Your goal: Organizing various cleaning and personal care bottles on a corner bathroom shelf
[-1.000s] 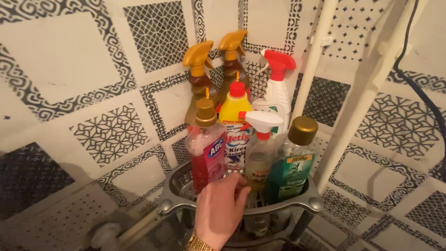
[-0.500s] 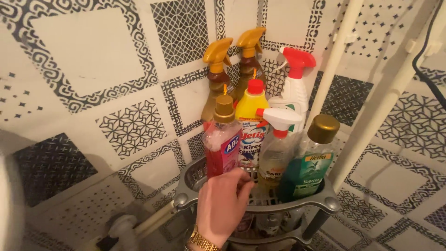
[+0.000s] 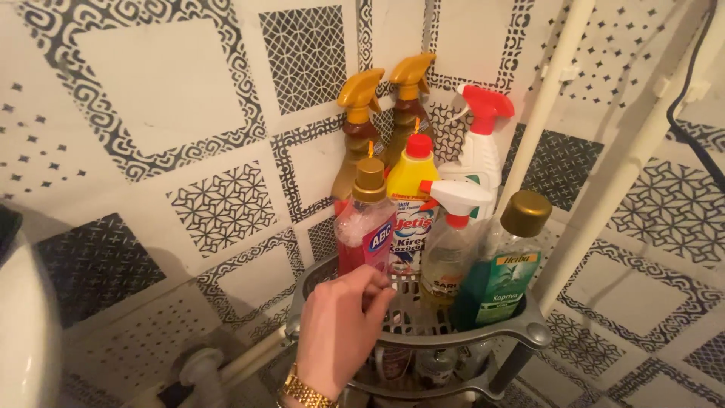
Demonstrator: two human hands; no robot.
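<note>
Tiled corner: hand (image 3: 336, 332) touches pink bottle (image 3: 363, 227).

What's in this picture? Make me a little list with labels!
place: tiled corner
rack: grey basket shelf
hand: one hand, fingers at the pink bottle; which hand is unclear
wrist: gold watch
front: green bottle, clear sprayer
middle: yellow bottle
back: two brown sprayers, white sprayer
right: white pipes
</note>
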